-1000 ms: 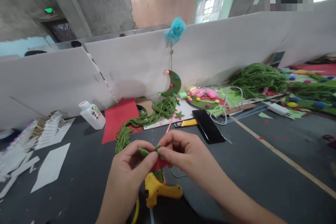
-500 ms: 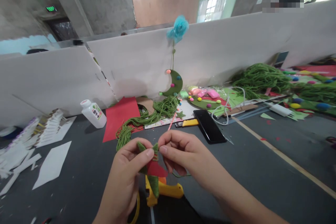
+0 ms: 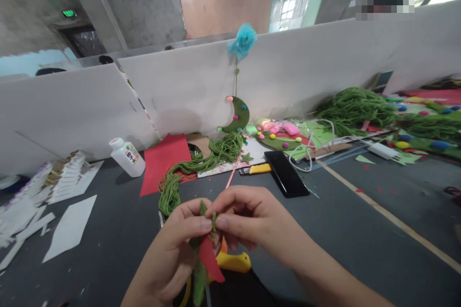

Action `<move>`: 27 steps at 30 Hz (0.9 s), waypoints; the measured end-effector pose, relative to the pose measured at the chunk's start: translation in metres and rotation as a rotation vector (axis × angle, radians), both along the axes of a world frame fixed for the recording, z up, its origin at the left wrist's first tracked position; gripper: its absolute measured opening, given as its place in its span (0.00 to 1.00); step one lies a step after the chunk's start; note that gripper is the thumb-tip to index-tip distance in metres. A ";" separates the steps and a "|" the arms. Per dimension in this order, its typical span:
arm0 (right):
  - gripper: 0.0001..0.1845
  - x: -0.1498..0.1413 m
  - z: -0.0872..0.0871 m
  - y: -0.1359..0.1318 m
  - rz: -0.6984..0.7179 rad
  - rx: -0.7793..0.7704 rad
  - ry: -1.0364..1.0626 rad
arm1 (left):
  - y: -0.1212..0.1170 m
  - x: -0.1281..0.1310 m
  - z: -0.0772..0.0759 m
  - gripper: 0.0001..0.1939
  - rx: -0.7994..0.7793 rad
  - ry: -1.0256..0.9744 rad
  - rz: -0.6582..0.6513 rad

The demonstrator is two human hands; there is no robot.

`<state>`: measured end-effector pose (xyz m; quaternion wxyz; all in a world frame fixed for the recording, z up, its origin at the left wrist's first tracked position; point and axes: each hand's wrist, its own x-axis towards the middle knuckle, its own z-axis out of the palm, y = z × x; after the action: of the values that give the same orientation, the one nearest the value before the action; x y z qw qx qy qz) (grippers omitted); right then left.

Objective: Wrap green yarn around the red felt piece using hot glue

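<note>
My left hand [image 3: 176, 244] is closed around a small craft piece of green felt and red felt [image 3: 212, 260], pinching it between thumb and fingers near its top. Against it, my right hand [image 3: 245, 220] pinches a short bit of green yarn [image 3: 213, 220] at the piece's upper edge; the fingertips of both hands nearly meet. Long green felt points stick out above and below the left fingers. Beneath the hands lies a yellow glue gun [image 3: 234, 262], partly hidden by them.
Green yarn [image 3: 169, 194] trails over red felt [image 3: 162, 163] beyond my hands. A black phone [image 3: 286, 172] and a yellow utility knife [image 3: 260, 169] lie to the right. A white bottle [image 3: 127, 157] stands left, near paper scraps [image 3: 70, 228]. A green felt crescent [image 3: 242, 114] hangs against the white partition [image 3: 306, 62].
The felt piece has turned in my left hand, so its red part now points more downward. My right fingers have moved slightly lower and left, onto the yarn at its top.
</note>
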<state>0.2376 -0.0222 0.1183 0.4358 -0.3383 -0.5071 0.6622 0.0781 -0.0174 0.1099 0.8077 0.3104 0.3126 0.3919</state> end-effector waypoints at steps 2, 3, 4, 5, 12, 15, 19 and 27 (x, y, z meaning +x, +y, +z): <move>0.05 -0.001 0.004 -0.001 -0.058 0.025 -0.011 | 0.002 0.000 -0.002 0.04 0.003 0.012 -0.020; 0.05 -0.001 0.005 -0.002 -0.099 0.035 -0.025 | 0.003 0.001 -0.002 0.07 0.020 0.043 -0.011; 0.05 -0.001 0.006 -0.001 -0.144 0.042 -0.048 | 0.004 0.001 -0.003 0.10 0.054 0.092 0.024; 0.05 -0.001 0.006 -0.001 -0.187 0.046 -0.077 | 0.005 0.002 -0.003 0.12 0.108 0.153 0.084; 0.05 -0.003 0.003 0.003 -0.281 -0.016 -0.206 | 0.004 0.002 -0.006 0.07 0.496 0.651 0.316; 0.03 -0.003 0.005 0.001 -0.266 0.010 -0.297 | 0.003 0.004 -0.006 0.05 0.474 0.716 0.366; 0.06 0.000 0.011 -0.001 -0.265 0.058 -0.405 | 0.004 0.004 -0.009 0.05 0.408 0.610 0.387; 0.05 0.005 0.012 0.001 -0.167 0.018 -0.345 | 0.002 0.002 -0.013 0.06 0.274 0.450 0.346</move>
<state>0.2425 -0.0215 0.1308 0.3987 -0.4840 -0.5502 0.5514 0.0798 -0.0151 0.0968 0.5900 0.4375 0.4761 0.4836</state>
